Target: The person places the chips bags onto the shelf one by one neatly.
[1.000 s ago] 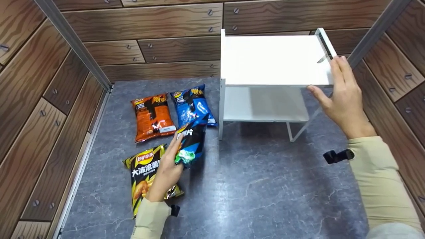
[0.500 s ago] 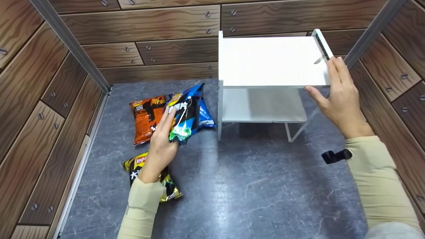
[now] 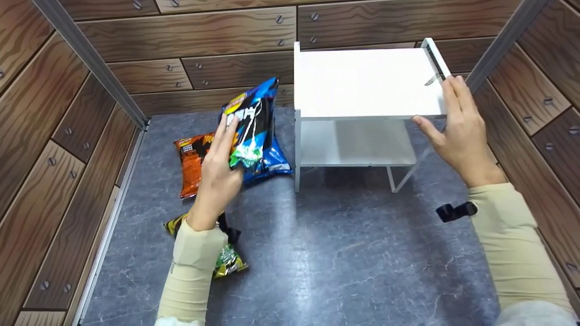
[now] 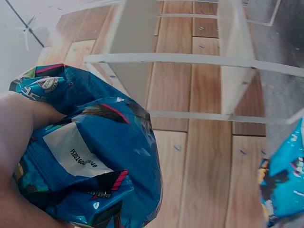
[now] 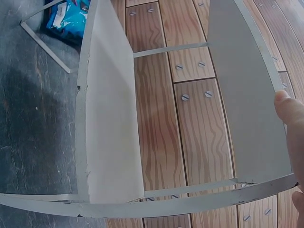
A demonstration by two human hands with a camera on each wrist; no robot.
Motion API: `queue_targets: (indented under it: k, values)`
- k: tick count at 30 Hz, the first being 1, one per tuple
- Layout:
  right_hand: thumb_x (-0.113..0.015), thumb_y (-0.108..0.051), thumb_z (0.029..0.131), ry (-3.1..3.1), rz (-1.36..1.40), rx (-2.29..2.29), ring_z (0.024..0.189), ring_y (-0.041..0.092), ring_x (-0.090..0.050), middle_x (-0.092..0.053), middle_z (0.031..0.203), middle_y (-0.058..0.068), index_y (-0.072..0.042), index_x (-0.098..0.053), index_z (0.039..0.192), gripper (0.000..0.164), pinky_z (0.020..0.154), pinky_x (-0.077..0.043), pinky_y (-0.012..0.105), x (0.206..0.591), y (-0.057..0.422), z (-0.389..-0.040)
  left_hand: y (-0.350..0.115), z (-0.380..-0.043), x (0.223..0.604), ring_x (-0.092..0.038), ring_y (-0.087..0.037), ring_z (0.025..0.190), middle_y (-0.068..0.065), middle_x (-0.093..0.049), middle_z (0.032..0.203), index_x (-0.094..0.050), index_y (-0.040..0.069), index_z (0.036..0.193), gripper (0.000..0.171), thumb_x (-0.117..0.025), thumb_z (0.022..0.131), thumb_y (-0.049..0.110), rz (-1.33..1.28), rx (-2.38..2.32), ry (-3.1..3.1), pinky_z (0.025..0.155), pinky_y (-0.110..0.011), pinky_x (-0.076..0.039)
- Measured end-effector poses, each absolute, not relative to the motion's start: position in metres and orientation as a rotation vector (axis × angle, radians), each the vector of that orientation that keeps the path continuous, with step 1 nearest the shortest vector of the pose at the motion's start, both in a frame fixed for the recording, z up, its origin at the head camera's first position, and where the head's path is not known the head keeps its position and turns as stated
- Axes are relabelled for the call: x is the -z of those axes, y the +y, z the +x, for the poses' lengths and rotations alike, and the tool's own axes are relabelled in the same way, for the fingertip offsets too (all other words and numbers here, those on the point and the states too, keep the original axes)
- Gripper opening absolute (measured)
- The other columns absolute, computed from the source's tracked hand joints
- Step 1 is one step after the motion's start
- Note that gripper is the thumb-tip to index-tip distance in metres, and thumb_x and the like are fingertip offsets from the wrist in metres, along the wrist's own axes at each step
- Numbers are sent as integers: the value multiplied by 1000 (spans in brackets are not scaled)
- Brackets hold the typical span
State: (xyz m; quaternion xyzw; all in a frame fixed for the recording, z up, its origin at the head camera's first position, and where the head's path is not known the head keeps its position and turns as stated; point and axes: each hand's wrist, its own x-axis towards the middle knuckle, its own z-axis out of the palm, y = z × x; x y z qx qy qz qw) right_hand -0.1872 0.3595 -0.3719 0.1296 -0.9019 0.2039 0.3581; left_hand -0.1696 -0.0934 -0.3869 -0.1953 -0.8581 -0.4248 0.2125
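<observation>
My left hand (image 3: 219, 174) grips a black-and-blue bag of chips (image 3: 260, 122), its fingers along the left side. In the left wrist view the bag's blue back with a white label (image 4: 71, 149) faces the camera. The held bag overlaps a blue chip bag (image 3: 277, 158) and part of an orange chip bag (image 3: 190, 170). My right hand (image 3: 464, 129) rests at the front right corner of a white two-tier shelf (image 3: 367, 81), fingers straight along the side rail, thumb at the front edge.
A yellow-and-black chip bag (image 3: 231, 262) lies on the grey marbled floor (image 3: 344, 253), mostly hidden under my left forearm. The shelf's lower board (image 3: 358, 142) sits beneath its top. Wood-patterned walls (image 3: 190, 34) surround the space at the back and both sides.
My left hand has carried the black-and-blue chip bag up and away from me, from near the yellow bag to over the blue and orange ones. The right hand stays at the shelf corner.
</observation>
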Motion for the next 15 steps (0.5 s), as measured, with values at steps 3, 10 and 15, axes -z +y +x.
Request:
queue_targets:
  k: [3, 10, 15]
  values:
    - [-78, -22, 85, -2329, 336, -531, 149, 39, -28, -38, 152, 28, 6, -38, 148, 81, 118, -30, 55, 372, 359, -187, -88, -172, 377, -55, -29, 130, -12, -23, 165, -33, 20, 156, 74, -60, 92, -5, -549, 1135, -2379, 97, -38, -55]
    - [-79, -23, 84, -2323, 328, -543, 148, 39, -29, -38, 153, 27, 6, -39, 148, 81, 118, -31, 55, 372, 359, -187, -74, -179, 359, -58, -22, 67, -10, -21, 166, -32, 20, 157, 80, -59, 88, -12, -584, 1014, -2372, 54, -26, -44]
    - [-78, -24, 86, -2331, 319, -540, 148, 40, -30, -38, 154, 26, 4, -38, 149, 80, 117, -31, 55, 371, 359, -186, -65, -183, 345, -64, -26, 89, -12, -21, 165, -32, 19, 156, 82, -58, 85, -14, -632, 932, -2343, 55, -30, -44]
